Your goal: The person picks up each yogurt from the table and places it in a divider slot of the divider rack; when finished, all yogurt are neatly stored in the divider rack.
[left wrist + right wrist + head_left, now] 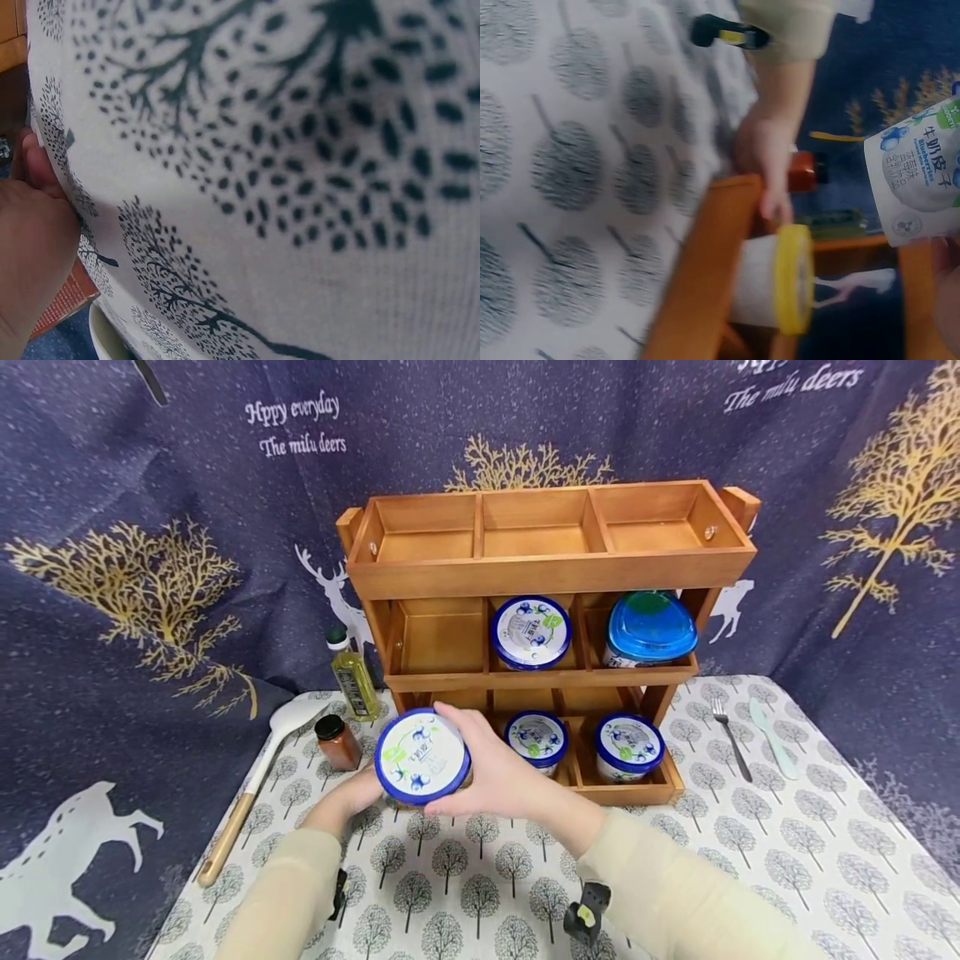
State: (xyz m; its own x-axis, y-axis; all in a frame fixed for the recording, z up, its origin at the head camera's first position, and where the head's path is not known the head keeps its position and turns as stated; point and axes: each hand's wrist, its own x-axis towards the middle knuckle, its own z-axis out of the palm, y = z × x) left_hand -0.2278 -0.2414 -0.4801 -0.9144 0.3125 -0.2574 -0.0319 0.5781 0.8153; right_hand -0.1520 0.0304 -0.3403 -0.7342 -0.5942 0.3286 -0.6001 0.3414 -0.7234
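My right hand [498, 772] grips a blueberry yogurt tub [422, 756] by its side, in front of the wooden rack's lower left. Its blue-rimmed lid faces the head camera; the right wrist view shows the tub's white printed wall [919, 172]. Behind and below this tub, my left hand [348, 797] is partly hidden. In the right wrist view, the left hand [769, 154] reaches to the rack's end [705, 262], fingertips close to a yellow-lidded tub [795, 281] in the bottom row. Whether they touch it is unclear. The left wrist view mostly shows patterned cloth [262, 187].
The wooden rack [555, 577] also holds blue-lidded tubs [531, 632] and a blue domed-lid container [651, 628]. At left stand an oil bottle [354, 681] and a spice jar [337, 743], beside a long-handled spatula [247, 793]. A fork [731, 739] and knife [772, 739] lie right.
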